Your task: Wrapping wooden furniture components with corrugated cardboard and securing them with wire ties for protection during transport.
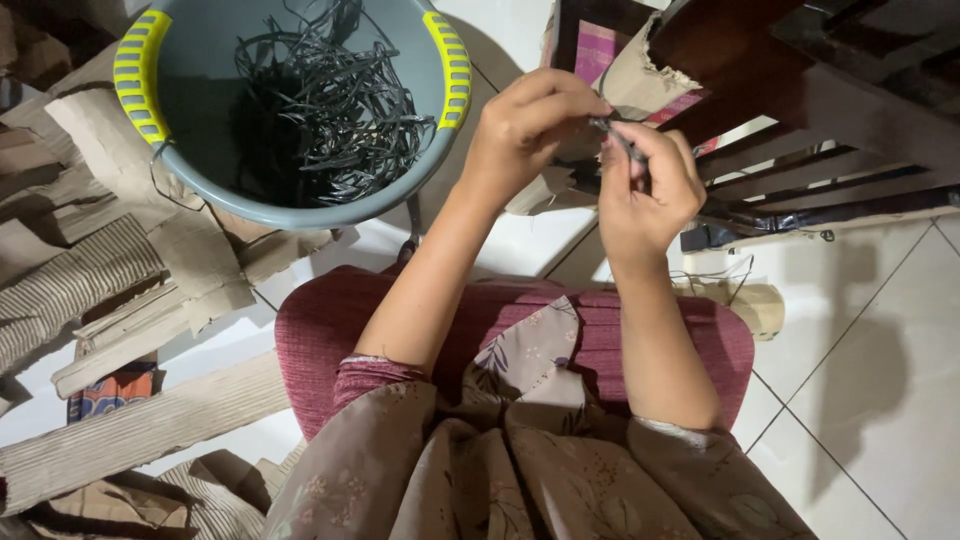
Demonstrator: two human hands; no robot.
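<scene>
Grey plastic, the round basin with yellow grip handles (pixel 190 170) sits on the white tiled floor (pixel 860 380), holding a tangle of thin black strips (pixel 320 100). In the head view, the left hand (pixel 530 125) and right hand (pixel 650 185) meet just beside the basin, fingertips of both pinched shut on one thin dark strip (pixel 618 135). Torn brown corrugated cardboard pieces (pixel 110 290) lie to the left; a dark wooden chair frame (pixel 800 110) stands behind the hands.
</scene>
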